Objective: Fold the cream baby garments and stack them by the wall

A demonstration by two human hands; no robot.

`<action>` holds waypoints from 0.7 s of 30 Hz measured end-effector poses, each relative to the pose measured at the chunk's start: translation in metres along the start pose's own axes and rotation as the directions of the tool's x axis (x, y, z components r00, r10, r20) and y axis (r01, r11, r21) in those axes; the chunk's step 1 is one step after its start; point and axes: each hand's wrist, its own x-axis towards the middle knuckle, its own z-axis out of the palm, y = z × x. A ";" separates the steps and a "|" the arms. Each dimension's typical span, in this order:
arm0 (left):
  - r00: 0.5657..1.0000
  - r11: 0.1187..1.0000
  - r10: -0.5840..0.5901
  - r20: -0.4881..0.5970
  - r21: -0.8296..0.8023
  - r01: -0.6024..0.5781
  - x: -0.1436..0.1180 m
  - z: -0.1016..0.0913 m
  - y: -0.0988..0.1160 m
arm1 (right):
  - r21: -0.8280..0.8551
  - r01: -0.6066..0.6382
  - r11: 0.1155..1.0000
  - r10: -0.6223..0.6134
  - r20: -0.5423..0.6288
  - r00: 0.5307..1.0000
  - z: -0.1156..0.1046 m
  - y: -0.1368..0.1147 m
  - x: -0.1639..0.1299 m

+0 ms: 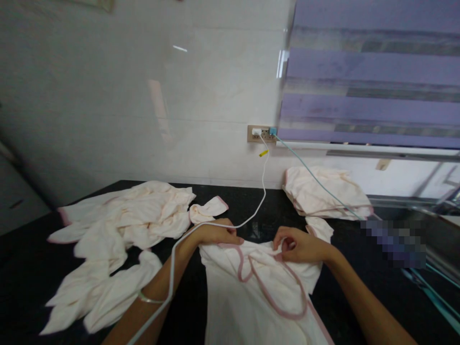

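A white garment with pink trim (233, 302) lies spread on the black counter in front of me, its neck end away from me. My left hand (219, 233) rests on its upper left shoulder, the fingers bent down onto the cloth and partly hidden. At the upper right shoulder, my right hand (300, 245) pinches the fabric near the pink neckline between thumb and fingers. One sleeve (319, 229) sticks out beyond my right hand. A white cable (174, 263) runs across above my left forearm.
Crumpled white garments (129, 215) cover the counter's left side. A stack of folded white garments (323, 191) sits against the wall at back right. Plugs fill parts of a wall socket (265, 133); a teal cable (312, 173) leads right to a blurred object near the metal sink (438, 235).
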 end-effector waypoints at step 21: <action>0.983 0.980 0.171 -0.062 0.115 -0.163 0.023 0.005 -0.007 | -0.305 -0.350 0.886 -0.033 -0.793 0.609 -0.024 0.015 -0.002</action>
